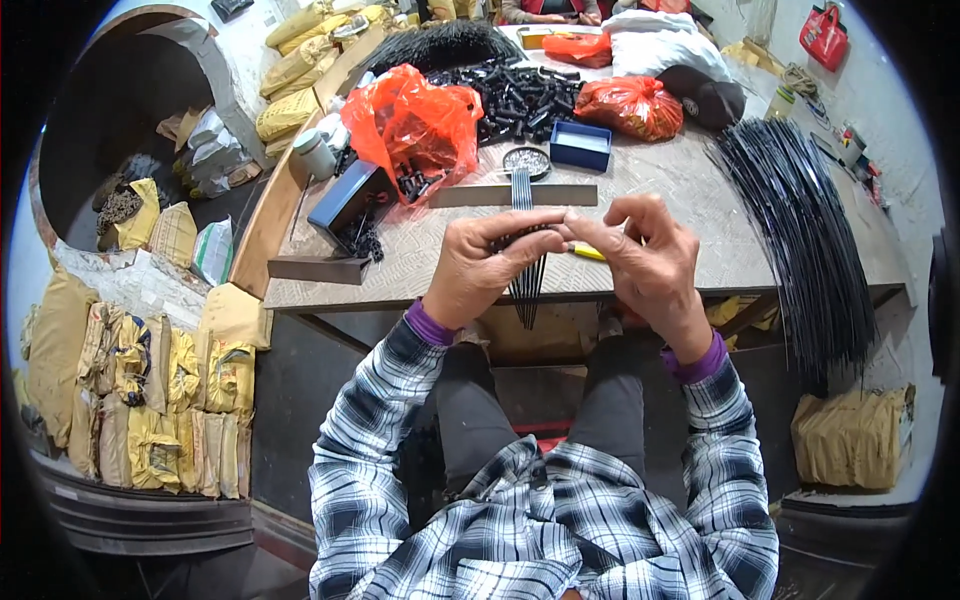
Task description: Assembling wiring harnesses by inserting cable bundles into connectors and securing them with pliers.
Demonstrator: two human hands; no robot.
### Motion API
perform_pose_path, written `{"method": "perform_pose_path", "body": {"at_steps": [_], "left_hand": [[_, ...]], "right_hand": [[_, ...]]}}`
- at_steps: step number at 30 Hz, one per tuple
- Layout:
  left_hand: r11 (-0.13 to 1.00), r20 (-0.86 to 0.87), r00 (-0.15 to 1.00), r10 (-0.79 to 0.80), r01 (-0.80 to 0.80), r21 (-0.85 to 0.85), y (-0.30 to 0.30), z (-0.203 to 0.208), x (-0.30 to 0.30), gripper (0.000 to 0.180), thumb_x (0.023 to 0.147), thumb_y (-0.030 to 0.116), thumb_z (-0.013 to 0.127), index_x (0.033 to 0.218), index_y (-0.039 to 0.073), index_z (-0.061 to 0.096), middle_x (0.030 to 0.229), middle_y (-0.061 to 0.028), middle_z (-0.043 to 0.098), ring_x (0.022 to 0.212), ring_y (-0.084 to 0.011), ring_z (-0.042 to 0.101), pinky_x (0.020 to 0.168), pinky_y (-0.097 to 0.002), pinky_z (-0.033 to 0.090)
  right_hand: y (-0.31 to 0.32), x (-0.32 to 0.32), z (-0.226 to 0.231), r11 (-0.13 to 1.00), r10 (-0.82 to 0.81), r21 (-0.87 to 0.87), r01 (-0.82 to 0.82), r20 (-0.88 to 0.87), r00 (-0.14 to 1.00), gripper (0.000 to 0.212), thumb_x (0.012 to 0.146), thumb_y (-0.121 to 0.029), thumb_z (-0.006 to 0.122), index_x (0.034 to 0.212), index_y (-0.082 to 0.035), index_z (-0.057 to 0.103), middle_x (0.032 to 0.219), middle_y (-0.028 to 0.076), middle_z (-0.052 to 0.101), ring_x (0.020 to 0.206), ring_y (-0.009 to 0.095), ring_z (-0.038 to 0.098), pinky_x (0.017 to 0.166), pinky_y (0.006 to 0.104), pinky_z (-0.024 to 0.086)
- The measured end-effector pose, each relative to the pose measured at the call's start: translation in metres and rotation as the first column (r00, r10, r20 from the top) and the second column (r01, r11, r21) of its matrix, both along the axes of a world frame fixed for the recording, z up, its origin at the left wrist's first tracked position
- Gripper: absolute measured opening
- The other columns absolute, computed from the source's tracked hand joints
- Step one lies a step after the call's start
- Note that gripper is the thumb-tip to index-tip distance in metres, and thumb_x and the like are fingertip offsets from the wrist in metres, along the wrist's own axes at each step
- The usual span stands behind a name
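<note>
Plaid shirt (560, 520) foremost, wearer's hands meet over the near edge of a workbench (690, 230). Thin dark rods (527, 290) pass under the L. hand (475, 262), long axis running near-to-far, approx. square to a flat metal bar (470, 196) they cross; near ends reach past the bench edge. L. hand is nearer, thumb and forefinger pinched w/ something dark btwn., too small to ID. R. hand (655, 265), just right of the rods, has fingertips at the L. ones; whether they grip anything, can't tell. Yellow item (587, 252), partly hidden, shows beneath.
</note>
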State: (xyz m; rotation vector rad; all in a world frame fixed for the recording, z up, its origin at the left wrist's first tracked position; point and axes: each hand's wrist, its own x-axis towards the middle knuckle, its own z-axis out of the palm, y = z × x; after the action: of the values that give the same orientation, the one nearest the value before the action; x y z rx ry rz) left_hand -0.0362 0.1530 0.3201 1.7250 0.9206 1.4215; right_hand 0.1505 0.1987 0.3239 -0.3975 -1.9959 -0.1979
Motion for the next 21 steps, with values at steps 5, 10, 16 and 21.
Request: {"method": "perform_pose_path", "body": {"at_steps": [5,10,16,21], "left_hand": [[1.000,0.000,1.000,-0.010,0.010,-0.016,-0.004,0.005,0.002,0.024,0.081,0.007,0.063,0.103,-0.001,0.062,0.093,-0.0089,0.066,0.084,-0.0092,0.060,0.074,-0.0205,0.048],[0.997,0.018,0.999,-0.049,0.050,-0.059,-0.004,0.004,0.001,0.023,0.081,0.005,0.063,0.103,0.000,0.063,0.093,-0.0088,0.066,0.085,-0.0096,0.060,0.075,-0.0210,0.049],[1.000,-0.072,0.997,-0.001,-0.001,-0.028,-0.003,0.003,0.000,0.022,0.080,0.004,0.063,0.102,0.000,0.064,0.093,-0.0099,0.066,0.086,-0.0109,0.061,0.076,-0.0213,0.049],[1.000,-0.073,0.997,-0.016,0.018,0.024,0.000,0.003,0.000,0.021,0.079,0.003,0.063,0.099,-0.002,0.064,0.089,-0.0117,0.066,0.081,-0.0156,0.064,0.072,-0.0238,0.051]], "right_hand": [[0.003,0.003,-0.005,0.999,0.042,-0.017,-0.042,-0.031,0.999,0.039,0.064,0.008,0.061,0.095,-0.014,0.070,0.074,0.001,0.044,0.051,0.008,0.042,0.041,0.0210,0.033],[0.002,0.006,-0.010,0.964,0.137,-0.217,-0.153,-0.088,0.987,0.027,0.072,0.008,0.060,0.094,-0.005,0.068,0.079,0.003,0.044,0.059,0.007,0.046,0.047,0.0196,0.036],[0.010,0.002,-0.018,0.953,0.202,-0.196,-0.230,-0.155,0.967,0.039,0.071,0.004,0.061,0.103,-0.018,0.067,0.073,0.003,0.043,0.052,0.008,0.045,0.042,0.0228,0.039],[0.007,0.005,-0.019,0.927,0.231,-0.271,-0.259,-0.133,0.964,0.033,0.070,0.007,0.062,0.099,-0.008,0.067,0.078,0.003,0.043,0.063,0.008,0.046,0.048,0.0184,0.037]]}}
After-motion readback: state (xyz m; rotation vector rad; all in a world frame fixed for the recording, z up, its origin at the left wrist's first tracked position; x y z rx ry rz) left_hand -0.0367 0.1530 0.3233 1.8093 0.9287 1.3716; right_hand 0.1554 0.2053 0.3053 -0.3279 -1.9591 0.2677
